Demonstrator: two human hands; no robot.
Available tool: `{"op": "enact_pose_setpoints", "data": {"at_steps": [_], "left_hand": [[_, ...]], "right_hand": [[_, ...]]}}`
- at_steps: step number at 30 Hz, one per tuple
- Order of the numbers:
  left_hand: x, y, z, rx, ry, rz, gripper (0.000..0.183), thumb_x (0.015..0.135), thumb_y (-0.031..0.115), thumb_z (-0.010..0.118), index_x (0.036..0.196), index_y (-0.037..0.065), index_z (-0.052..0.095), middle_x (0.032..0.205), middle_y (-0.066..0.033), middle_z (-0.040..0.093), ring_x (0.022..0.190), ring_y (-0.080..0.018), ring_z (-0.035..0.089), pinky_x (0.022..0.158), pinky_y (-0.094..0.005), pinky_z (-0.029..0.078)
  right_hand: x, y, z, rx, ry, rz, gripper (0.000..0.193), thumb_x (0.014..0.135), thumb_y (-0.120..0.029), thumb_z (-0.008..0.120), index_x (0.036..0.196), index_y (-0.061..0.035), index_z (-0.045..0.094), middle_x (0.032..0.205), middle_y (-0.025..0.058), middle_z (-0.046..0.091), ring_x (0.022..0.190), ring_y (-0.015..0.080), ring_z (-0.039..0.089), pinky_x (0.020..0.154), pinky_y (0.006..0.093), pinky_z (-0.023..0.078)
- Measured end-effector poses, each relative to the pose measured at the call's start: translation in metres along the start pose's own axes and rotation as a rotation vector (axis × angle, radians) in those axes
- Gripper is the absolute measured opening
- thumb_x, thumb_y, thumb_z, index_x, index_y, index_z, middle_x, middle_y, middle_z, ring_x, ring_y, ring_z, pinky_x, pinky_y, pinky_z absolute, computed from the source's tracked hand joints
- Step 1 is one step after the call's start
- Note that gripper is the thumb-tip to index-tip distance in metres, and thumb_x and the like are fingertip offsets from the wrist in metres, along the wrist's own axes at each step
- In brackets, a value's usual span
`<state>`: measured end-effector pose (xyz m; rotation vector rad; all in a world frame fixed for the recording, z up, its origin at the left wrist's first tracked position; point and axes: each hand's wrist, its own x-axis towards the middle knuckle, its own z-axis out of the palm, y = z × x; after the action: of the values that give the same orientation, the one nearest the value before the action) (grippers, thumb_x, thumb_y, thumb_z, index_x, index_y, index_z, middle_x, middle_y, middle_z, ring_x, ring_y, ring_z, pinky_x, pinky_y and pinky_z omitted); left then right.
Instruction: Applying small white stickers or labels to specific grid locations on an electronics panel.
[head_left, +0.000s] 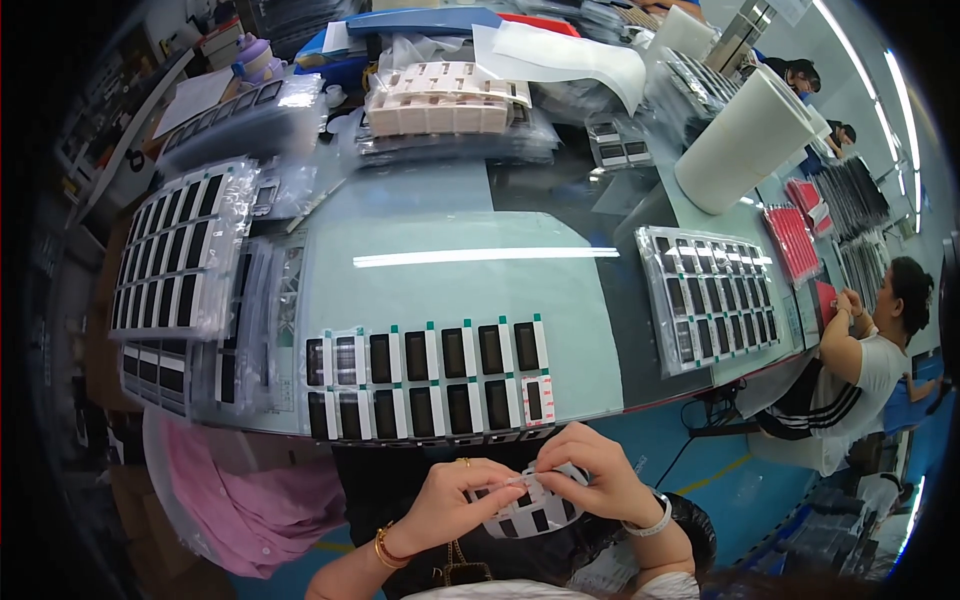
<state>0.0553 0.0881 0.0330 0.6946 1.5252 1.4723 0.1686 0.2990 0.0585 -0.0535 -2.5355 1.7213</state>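
Observation:
Just beyond the table's front edge, on my side, I hold a curled white sheet of stickers (535,522) with dark rectangles on it. My left hand (460,508) pinches its upper left part, fingers closed. The thumb and fingers of my right hand (598,475) are pressed together at its upper edge, close to the left fingertips. Whatever lies right between the fingertips is too small to make out. On the table ahead lie two rows of small black-and-white panels (420,400) with green tabs. The near right panel (538,400) carries a pink-and-white frame around its dark window.
Clear trays of similar panels (180,250) are stacked at left, and another panel tray (690,300) lies at right. Farther back stand pale pink blocks (440,115) and a white roll (745,140). A co-worker (870,350) sits at right. Pink cloth (250,490) hangs lower left.

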Motion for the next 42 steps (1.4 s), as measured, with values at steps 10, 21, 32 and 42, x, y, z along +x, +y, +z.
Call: {"op": "enact_pose_setpoints", "data": {"at_steps": [10, 21, 32, 42], "left_hand": [[-0.014, -0.032, -0.009, -0.125, 0.148, -0.316, 0.022, 0.1, 0.018, 0.065, 0.097, -0.002, 0.075, 0.09, -0.0071, 0.074, 0.065, -0.0081, 0.065, 0.058, -0.0211, 0.052], [-0.011, -0.02, 0.005, 0.488, 0.284, 0.198, 0.006, 0.086, 0.007, 0.075, 0.087, 0.003, 0.071, 0.112, -0.0086, 0.07, 0.063, -0.0156, 0.066, 0.058, -0.0251, 0.053], [-0.005, -0.021, 0.004, 0.657, 0.385, 0.28, 0.018, 0.089, 0.009, 0.073, 0.107, 0.007, 0.069, 0.076, -0.0057, 0.069, 0.061, -0.0213, 0.067, 0.056, -0.031, 0.052], [-0.004, -0.017, 0.0, 0.793, 0.393, 0.299, 0.024, 0.088, 0.006, 0.071, 0.113, 0.009, 0.073, 0.069, -0.0056, 0.064, 0.055, -0.0223, 0.063, 0.051, -0.0328, 0.049]], "right_hand": [[0.01, -0.017, -0.001, 0.057, 0.139, -0.028, 0.009, 0.083, 0.004, 0.073, 0.089, 0.0014, 0.067, 0.088, 0.0106, 0.071, 0.079, 0.0204, 0.067, 0.071, 0.0301, 0.053], [0.052, 0.04, 0.013, 0.375, 0.263, 0.243, 0.008, 0.098, -0.006, 0.067, 0.099, 0.0024, 0.066, 0.08, -0.0003, 0.066, 0.065, 0.0023, 0.058, 0.056, 0.0185, 0.046], [0.055, 0.043, 0.017, 0.247, 0.246, 0.232, 0.009, 0.098, -0.006, 0.068, 0.099, 0.0018, 0.065, 0.081, -0.0019, 0.066, 0.065, 0.0013, 0.056, 0.055, 0.0175, 0.043], [0.057, 0.043, 0.018, 0.225, 0.235, 0.235, 0.008, 0.098, -0.006, 0.067, 0.098, 0.0019, 0.065, 0.08, -0.0021, 0.066, 0.064, 0.0011, 0.055, 0.055, 0.0174, 0.042]]}}
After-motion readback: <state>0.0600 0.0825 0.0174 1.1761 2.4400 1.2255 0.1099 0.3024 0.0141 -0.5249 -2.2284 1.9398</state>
